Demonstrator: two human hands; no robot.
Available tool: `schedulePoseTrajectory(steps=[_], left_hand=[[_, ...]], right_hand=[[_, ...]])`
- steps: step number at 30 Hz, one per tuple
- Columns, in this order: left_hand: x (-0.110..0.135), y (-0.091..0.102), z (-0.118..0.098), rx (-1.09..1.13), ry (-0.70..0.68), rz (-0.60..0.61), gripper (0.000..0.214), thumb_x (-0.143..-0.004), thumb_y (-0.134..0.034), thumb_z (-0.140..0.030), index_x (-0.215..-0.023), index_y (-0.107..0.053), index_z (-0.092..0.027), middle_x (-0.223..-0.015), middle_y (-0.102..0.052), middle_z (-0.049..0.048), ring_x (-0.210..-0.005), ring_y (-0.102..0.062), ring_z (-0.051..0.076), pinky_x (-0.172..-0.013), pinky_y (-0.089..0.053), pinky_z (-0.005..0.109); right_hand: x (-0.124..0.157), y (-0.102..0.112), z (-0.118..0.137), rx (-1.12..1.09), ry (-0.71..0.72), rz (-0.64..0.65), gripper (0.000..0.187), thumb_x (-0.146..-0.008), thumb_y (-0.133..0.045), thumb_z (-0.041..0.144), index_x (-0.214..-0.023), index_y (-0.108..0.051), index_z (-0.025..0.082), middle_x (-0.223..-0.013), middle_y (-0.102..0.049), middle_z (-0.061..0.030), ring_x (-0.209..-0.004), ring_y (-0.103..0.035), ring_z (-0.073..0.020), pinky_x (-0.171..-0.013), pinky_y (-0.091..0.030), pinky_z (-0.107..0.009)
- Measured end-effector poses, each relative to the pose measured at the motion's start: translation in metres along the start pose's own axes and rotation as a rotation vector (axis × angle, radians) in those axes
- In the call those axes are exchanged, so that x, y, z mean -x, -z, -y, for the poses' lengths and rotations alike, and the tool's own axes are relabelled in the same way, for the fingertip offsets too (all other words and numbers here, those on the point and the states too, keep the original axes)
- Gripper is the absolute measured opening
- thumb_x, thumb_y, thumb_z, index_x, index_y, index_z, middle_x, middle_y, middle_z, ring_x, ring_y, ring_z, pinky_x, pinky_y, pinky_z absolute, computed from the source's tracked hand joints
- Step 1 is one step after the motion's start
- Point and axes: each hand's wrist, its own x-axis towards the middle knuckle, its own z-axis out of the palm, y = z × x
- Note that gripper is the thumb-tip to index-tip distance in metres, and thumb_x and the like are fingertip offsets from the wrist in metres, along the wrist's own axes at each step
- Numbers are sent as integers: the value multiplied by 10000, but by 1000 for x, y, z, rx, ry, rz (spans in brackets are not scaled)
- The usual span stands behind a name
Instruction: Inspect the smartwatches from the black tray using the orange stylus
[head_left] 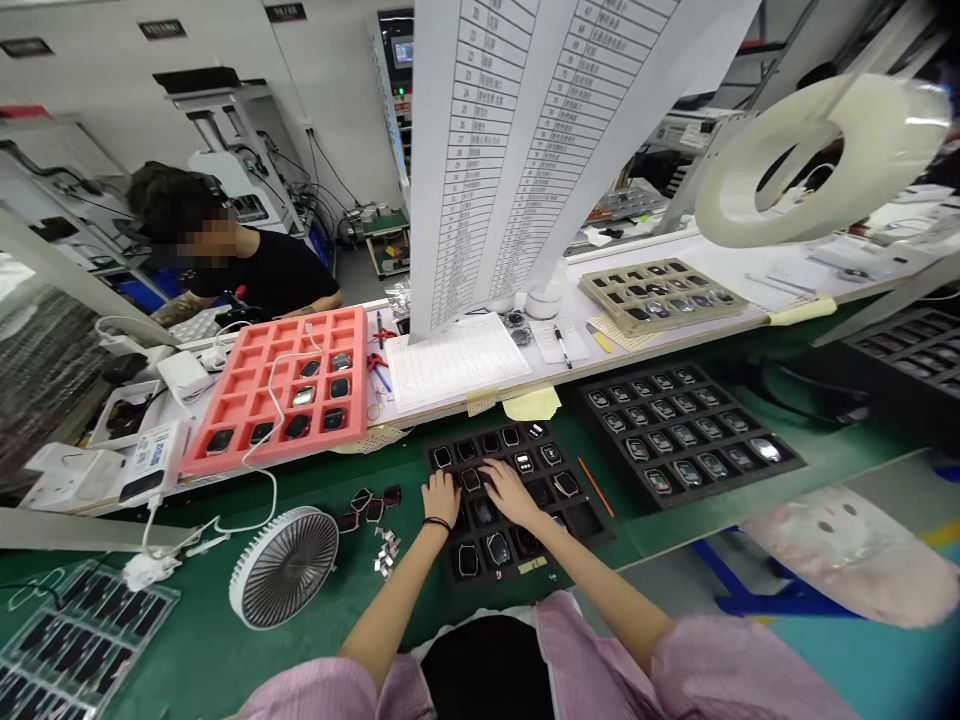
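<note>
Inspection at the bench: a matte black foam tray (517, 490) with rectangular cut-out slots lies on the green bench mat (559, 575), directly in front of the person. It holds rectangular dark-bodied smartwatches (496, 548), seated singly in the slots; at least two show lit displays, and some far-row screens are glossy.

The left hand (441, 497), with a thin black wristband (437, 523), and the right hand (510, 492) both lie over the middle of the tray, close together. Fingers on both are curved down onto the watches. Neither hand is clearly open or closed, and whether either grips a watch cannot be determined.

Left of the tray, just beside its edge, lie small dark watch parts (367, 505) and a small pile of silver metal pieces (386, 553). Further left stands a round grey desk fan (285, 565). To the right, a thin orange stylus (596, 487) lies just outside the tray edge, with a second black foam tray of watches (682, 435) beyond it. The far edge of the first tray nearly meets a white shelf (555, 385), which carries a salmon-pink compartment tray (274, 390). Free mat remains along the near edge, in front of the person
</note>
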Motion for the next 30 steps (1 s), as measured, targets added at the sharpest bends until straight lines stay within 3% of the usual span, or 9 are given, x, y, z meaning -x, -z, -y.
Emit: schedulePoseTrajectory(steps=[5, 9, 17, 24, 27, 30], left_hand=[[6, -8, -56, 37, -291, 85, 228, -919, -494, -231, -1138, -552, -208, -1214, -575, 57, -1147, -490, 207, -973, -391, 357], [-1, -18, -90, 19, -349, 140, 310, -910, -540, -248, -1208, -530, -163, -1225, -566, 80, -1160, -512, 239, -945, -439, 421], [-25, -10, -102, -43, -380, 228, 696, -784, -694, -186, -1395, -362, -160, -1161, -600, 115, -1171, -517, 294, -925, -455, 450], [-30, 5, -106, 51, -413, 209, 526, -784, -664, -263, -1262, -470, -160, -1178, -581, 103, -1167, -507, 250, -922, -465, 368], [-36, 2, -124, 85, -429, 197, 501, -821, -620, -261, -1283, -443, -184, -1248, -546, 93, -1177, -505, 216, -948, -456, 334], [-41, -5, -150, 64, -422, 225, 454, -838, -607, -232, -1264, -468, -159, -1226, -557, 106, -1181, -509, 255, -925, -470, 400]], right_hand=[[88, 8, -38, 99, -189, -267, 358, -966, -295, 227, -1247, -508, 163, -1337, -501, -169, -1301, -416, -294, -1065, -334, -577], [128, 6, -64, 181, -262, -379, 373, -964, -289, 225, -1258, -504, 145, -1377, -481, -174, -1341, -376, -298, -1071, -319, -589], [134, 0, -75, 251, -278, -420, 408, -924, -356, 183, -1297, -518, 149, -1390, -506, -139, -1363, -365, -265, -1120, -292, -532], [134, 3, -72, 240, -287, -412, 443, -902, -368, 152, -1322, -507, 170, -1416, -488, -122, -1373, -356, -268, -1111, -311, -544], [134, 3, -72, 228, -298, -404, 447, -904, -368, 146, -1329, -501, 170, -1433, -472, -119, -1379, -350, -264, -1121, -297, -543], [133, 3, -72, 224, -302, -401, 442, -904, -376, 143, -1326, -505, 168, -1431, -476, -120, -1378, -356, -258, -1125, -298, -534]])
